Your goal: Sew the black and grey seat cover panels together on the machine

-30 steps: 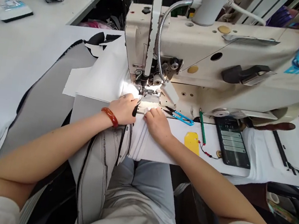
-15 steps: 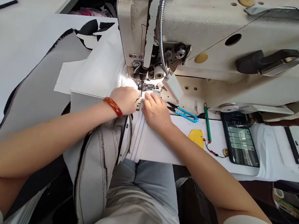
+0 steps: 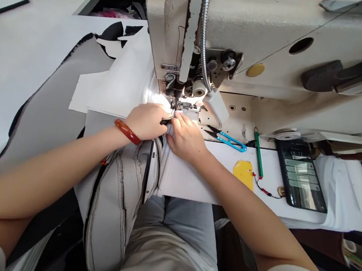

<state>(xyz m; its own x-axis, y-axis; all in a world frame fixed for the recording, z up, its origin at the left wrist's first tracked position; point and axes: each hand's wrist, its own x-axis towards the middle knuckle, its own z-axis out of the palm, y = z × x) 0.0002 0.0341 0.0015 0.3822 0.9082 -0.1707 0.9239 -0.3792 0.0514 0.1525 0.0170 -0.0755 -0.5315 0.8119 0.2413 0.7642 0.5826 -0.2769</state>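
My left hand (image 3: 147, 121), with a reddish-brown bangle (image 3: 127, 131) on its wrist, is closed on the edge of a grey fabric piece (image 3: 116, 193) just in front of the sewing machine's presser foot (image 3: 174, 103). The grey piece has dark seams and hangs down over the table edge towards my lap. Beside it, my right hand (image 3: 187, 137) has its fingers bent together over a white fabric strip (image 3: 165, 169), close to the foot. Both sets of fingertips nearly meet. The fingers hide the edges between them, and the needle point cannot be made out.
The sewing machine (image 3: 275, 28) stands across the back. To the right lie blue thread snips (image 3: 232, 141), a green pencil (image 3: 258, 154), a yellow tag (image 3: 243, 174) and a phone (image 3: 302, 176). Large grey fabric (image 3: 48, 104) and white sheets (image 3: 125, 75) spread leftward.
My left hand has shifted slightly left, its fingers now bent round the fabric edge. My right thumb has come in towards the strip. The view has turned a little, moving the machine rightward.
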